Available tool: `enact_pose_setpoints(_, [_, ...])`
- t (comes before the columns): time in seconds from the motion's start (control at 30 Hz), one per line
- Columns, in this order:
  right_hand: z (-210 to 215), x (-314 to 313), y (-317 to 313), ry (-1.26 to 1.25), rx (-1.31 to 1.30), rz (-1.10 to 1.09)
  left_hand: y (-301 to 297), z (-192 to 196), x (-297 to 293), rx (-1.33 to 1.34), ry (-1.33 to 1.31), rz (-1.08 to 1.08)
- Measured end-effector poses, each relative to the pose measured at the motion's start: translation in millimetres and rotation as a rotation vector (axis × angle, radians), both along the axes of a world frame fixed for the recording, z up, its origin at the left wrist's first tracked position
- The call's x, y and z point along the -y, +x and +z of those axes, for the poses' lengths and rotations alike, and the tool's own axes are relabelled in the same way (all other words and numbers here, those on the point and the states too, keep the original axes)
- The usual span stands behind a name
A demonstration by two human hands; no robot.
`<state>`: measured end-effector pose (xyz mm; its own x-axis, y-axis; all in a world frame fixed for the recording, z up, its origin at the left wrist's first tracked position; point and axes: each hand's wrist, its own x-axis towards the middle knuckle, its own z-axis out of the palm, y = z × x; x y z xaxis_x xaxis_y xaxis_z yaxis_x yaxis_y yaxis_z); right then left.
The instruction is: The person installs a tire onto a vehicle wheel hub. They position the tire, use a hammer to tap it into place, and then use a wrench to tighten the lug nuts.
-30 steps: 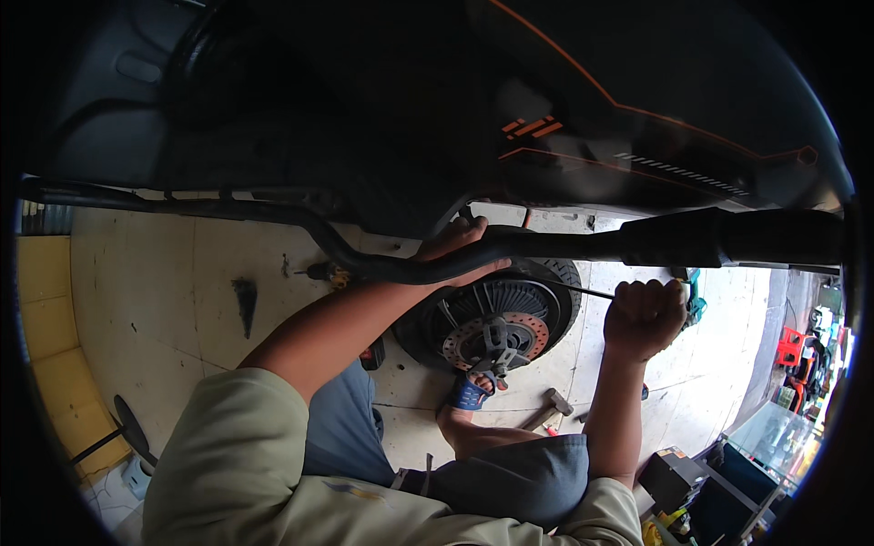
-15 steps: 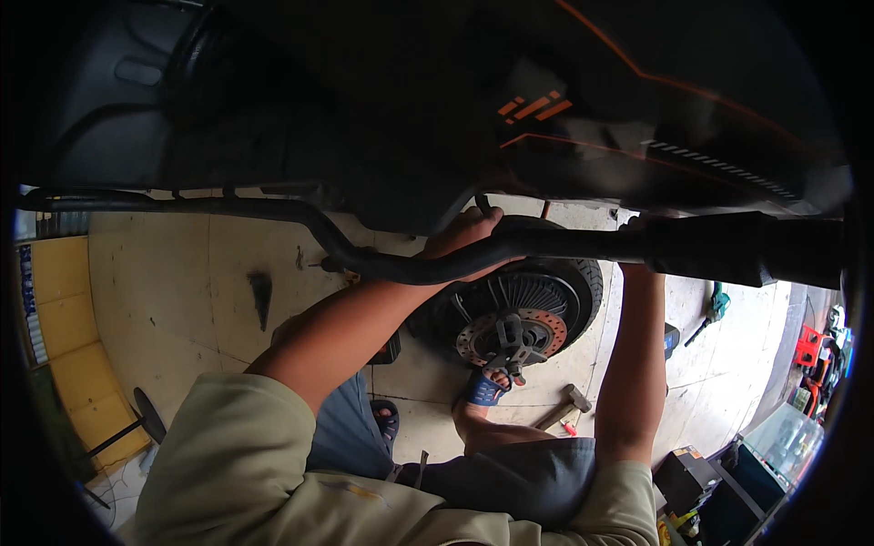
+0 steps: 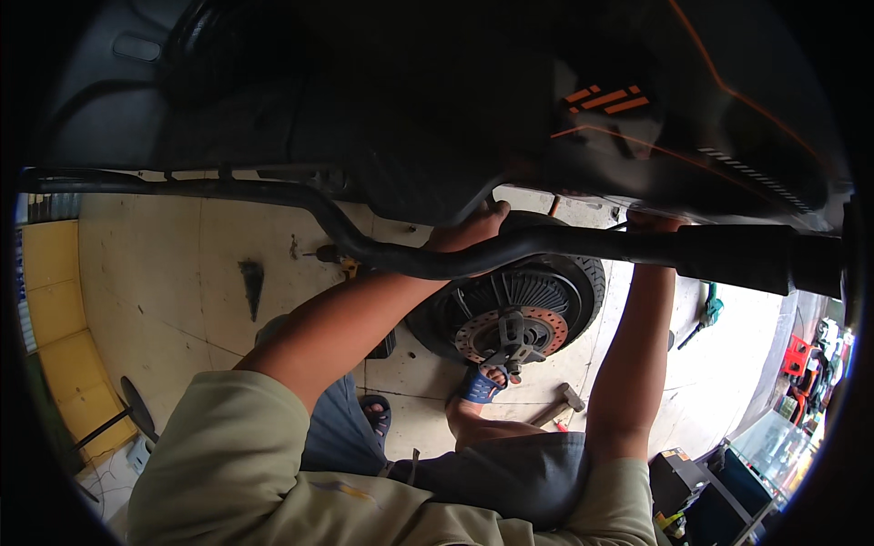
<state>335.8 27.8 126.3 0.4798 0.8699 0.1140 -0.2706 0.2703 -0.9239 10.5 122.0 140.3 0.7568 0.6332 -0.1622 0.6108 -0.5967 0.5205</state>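
Working beneath the dark bodywork, upper frame, left hand and right hand, finger grip I can't tell, probably need steady bracing next.

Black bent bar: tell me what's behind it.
Behind the black bent bar pass the left forearm and right forearm, with the wheel beyond. The bar covers a strip of each; what lies in those strips can't be seen.

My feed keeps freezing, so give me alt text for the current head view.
A person's left hand and right hand, both partly hidden, reach past a black bar to the edge of a dark panel. Below them, a wheel and a hammer are on the pale floor.
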Motion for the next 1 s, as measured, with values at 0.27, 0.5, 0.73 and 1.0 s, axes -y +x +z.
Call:
enact_pose_setpoints(0.27, [50, 26, -60, 0.1, -0.44, -0.176, -4, -15, -4, 0.087, -0.054, -0.035])
enact_pose_setpoints(0.5, [130, 37, -142, -0.014, -0.276, -0.338, -3, -12, -1, 0.06, -0.026, 0.001])
enact_pose_setpoints(0.73, [146, 36, -182, 0.146, -0.033, -0.138, -3, -19, 1, 0.215, 0.089, -0.015])
enact_pose_setpoints(1.0, [75, 90, -94, 0.0, -0.71, -0.609, -2, -23, 1, 0.219, 0.028, 0.0])
